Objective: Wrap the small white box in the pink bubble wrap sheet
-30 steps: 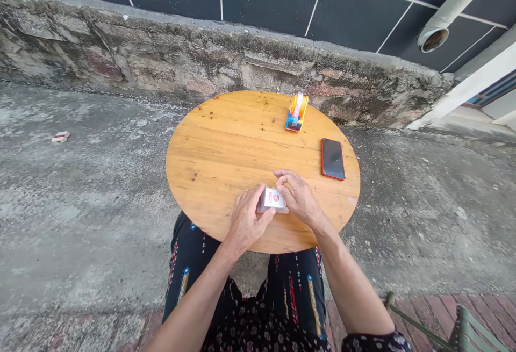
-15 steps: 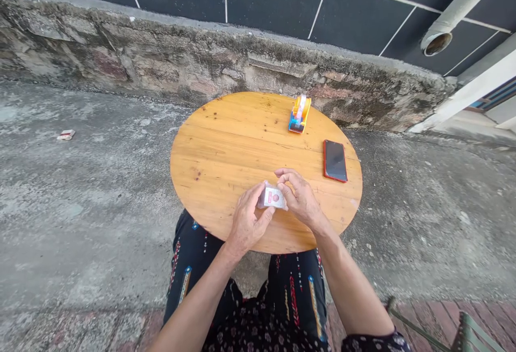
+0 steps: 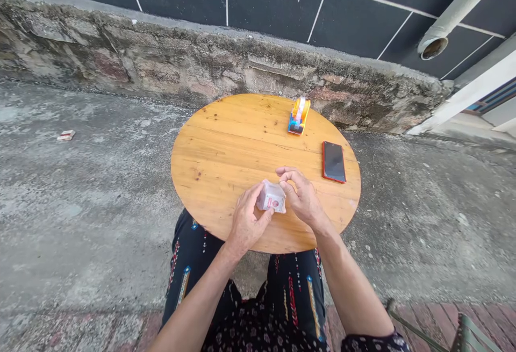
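Note:
A small pale box (image 3: 273, 201) wrapped in clear plastic, with red print on its front face, is held above the near part of the round wooden table (image 3: 217, 153). My left hand (image 3: 250, 216) grips it from the left, thumb at the lower front edge and fingers along the back left. My right hand (image 3: 300, 196) is at the box's upper right corner, its thumb and index fingertip drawn together. Whether a bit of the plastic wrap lies between those fingertips is too small to make out.
A yellow and blue tape dispenser (image 3: 299, 116) stands at the table's far right. Nearer, by the right edge, lies a phone (image 3: 334, 162) in a red case. A stone-based wall (image 3: 226, 67) rises behind the table. On the ground at left is a small crumpled packet (image 3: 66, 135).
The box has tipped in my left hand, so more of its top shows and its printed face sits lower. My right fingertips have shifted slightly off its corner.

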Action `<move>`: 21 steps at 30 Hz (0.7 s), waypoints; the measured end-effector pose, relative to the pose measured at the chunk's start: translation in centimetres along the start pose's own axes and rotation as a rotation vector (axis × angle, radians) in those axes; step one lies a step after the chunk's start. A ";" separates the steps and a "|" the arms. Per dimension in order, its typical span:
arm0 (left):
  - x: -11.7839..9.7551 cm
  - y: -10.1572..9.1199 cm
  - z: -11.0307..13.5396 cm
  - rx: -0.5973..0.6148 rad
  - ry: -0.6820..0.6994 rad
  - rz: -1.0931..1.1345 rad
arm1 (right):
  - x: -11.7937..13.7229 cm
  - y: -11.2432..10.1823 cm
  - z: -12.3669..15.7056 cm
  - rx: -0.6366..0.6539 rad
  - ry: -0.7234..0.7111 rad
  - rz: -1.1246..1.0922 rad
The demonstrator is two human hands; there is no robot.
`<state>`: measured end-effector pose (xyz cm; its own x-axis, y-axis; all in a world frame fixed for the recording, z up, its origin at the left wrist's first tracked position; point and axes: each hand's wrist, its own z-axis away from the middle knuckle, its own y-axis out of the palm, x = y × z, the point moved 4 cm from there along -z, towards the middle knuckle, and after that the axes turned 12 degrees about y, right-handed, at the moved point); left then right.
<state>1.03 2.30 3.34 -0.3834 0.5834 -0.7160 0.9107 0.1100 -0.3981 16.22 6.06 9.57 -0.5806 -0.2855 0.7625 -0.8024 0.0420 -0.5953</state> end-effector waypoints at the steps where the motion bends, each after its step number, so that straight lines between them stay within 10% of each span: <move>1: 0.0 0.0 0.0 0.002 0.008 -0.006 | 0.0 -0.1 -0.1 -0.002 0.003 -0.011; 21: 0.6 0.5 0.3 0.008 0.069 -0.084 | 0.9 -1.9 -2.3 -0.063 0.002 -0.053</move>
<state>1.16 2.50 2.54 -0.4466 0.6265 -0.6388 0.8744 0.1546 -0.4598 16.93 7.94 11.95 -0.5375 -0.2869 0.7929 -0.8389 0.0868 -0.5373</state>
